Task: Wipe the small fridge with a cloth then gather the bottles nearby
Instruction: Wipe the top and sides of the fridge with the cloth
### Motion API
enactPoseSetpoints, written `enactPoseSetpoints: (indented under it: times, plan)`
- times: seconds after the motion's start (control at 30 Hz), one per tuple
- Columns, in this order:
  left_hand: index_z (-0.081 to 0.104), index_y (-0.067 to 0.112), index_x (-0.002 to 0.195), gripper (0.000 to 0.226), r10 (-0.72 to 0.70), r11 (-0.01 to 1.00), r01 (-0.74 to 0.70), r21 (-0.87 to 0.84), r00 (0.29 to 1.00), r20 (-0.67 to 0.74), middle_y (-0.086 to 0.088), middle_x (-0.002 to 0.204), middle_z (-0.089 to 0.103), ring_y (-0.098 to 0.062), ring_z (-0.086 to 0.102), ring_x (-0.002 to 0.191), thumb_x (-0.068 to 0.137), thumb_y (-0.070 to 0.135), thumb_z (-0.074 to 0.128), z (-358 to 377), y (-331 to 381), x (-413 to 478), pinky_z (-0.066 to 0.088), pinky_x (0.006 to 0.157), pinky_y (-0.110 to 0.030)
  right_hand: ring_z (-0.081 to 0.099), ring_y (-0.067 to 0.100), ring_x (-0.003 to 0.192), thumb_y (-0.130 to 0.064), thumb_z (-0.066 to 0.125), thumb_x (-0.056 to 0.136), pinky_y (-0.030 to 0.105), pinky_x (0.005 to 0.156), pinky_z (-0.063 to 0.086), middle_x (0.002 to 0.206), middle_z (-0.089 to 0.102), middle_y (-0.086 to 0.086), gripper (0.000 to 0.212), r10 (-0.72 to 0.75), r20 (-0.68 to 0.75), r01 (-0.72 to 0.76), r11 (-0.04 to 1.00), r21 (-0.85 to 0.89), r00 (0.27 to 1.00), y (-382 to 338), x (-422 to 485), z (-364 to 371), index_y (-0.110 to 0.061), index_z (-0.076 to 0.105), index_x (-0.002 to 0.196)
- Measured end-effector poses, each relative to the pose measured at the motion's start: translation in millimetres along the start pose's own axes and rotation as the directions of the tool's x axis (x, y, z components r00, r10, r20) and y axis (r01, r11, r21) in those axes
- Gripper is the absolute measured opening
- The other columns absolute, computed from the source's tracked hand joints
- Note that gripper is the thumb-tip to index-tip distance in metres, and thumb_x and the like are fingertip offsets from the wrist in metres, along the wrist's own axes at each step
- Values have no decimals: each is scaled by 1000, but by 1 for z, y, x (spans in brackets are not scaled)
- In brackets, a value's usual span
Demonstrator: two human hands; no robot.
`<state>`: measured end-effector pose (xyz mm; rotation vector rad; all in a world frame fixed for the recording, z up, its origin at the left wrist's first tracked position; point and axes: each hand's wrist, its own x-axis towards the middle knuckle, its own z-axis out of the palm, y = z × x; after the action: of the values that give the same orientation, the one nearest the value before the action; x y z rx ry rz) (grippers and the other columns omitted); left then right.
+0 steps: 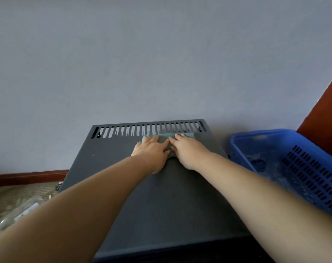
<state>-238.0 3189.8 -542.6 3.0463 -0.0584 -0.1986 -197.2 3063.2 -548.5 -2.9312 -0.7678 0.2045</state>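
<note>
Now both hands, left hand (pixel 152 150) and right hand (pixel 188 150), press the green cloth (pixel 164 139) flat, fingers straight, on the dark fridge top (pixel 161 196).

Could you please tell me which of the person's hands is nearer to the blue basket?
Right. The right hand lies on the cloth, on the side toward the blue basket; the left hand lies beside it, farther away.

No text, label, brand, number or sign can be read anywhere in the view. The clear plastic items (pixel 19 215) lying on the floor at 8 o'clock show pale strips that could be labels, but they are too blurred to tell whether they carry any print
</note>
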Motion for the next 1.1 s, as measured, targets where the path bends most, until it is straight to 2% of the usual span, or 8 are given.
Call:
enactPoseSetpoints:
  times: [0.1,0.27,0.4,0.53,0.63,0.8,0.97,1.1]
  plan:
    - [19,33,148,50,-9,1000,9,-17,1000,-16,-3,157,15,-26,9,144,100,43,25,2,-6,21,17,114,-43,13,26,146,-29,27,104,38,118,18,159,15,9,49,-7,9,8,1000,-19,1000,7,25,-2,-16,21,151]
    - [22,30,148,49,-24,1000,25,4,999,-31,-6,155,21,-28,15,143,100,41,25,1,-11,46,19,113,-45,12,25,147,-29,26,105,35,119,13,159,14,8,48,4,-10,-4,1000,-24,1000,13,48,-1,-18,21,151]
    - [28,29,146,46,-57,998,58,30,998,-24,-6,153,26,-29,20,141,101,39,28,-1,-11,61,24,111,-46,15,26,146,-28,25,105,38,117,19,159,14,8,48,59,-3,-59,994,-88,998,9,60,-2,-20,16,152]
    - [31,30,144,44,-74,996,76,46,997,-30,-6,150,30,-30,23,139,101,37,28,1,-9,62,27,110,-46,18,26,145,-30,25,105,37,117,21,159,15,7,48,61,-16,-62,995,-77,998,8,56,-3,-22,18,151]
    - [28,30,145,45,-60,990,59,130,998,9,-8,148,34,-30,25,138,100,39,28,1,-9,59,28,112,-46,18,26,145,-32,24,104,37,116,20,159,17,4,48,42,-39,-44,998,-53,998,8,39,-2,-22,20,151]
    - [22,32,148,49,-76,989,72,126,997,31,-9,152,23,-31,16,141,100,35,33,-3,3,25,30,110,-48,18,25,145,-33,27,104,37,116,19,159,16,2,48,24,2,-24,999,-21,1000,1,8,-7,-22,23,150]
    - [32,30,143,44,-54,997,51,53,997,55,-7,146,28,-32,23,137,99,39,32,4,20,-30,32,106,-44,15,24,146,-32,29,104,39,118,20,160,12,4,49,10,35,-10,1000,-13,999,-7,-41,0,-21,21,151]
    - [28,30,145,47,46,994,-50,94,998,44,-5,147,30,-29,22,137,99,42,29,2,34,-91,27,108,-40,18,21,145,-34,32,102,33,117,21,158,18,6,50,-3,-1,3,1000,3,1000,-19,-105,4,-20,26,150]
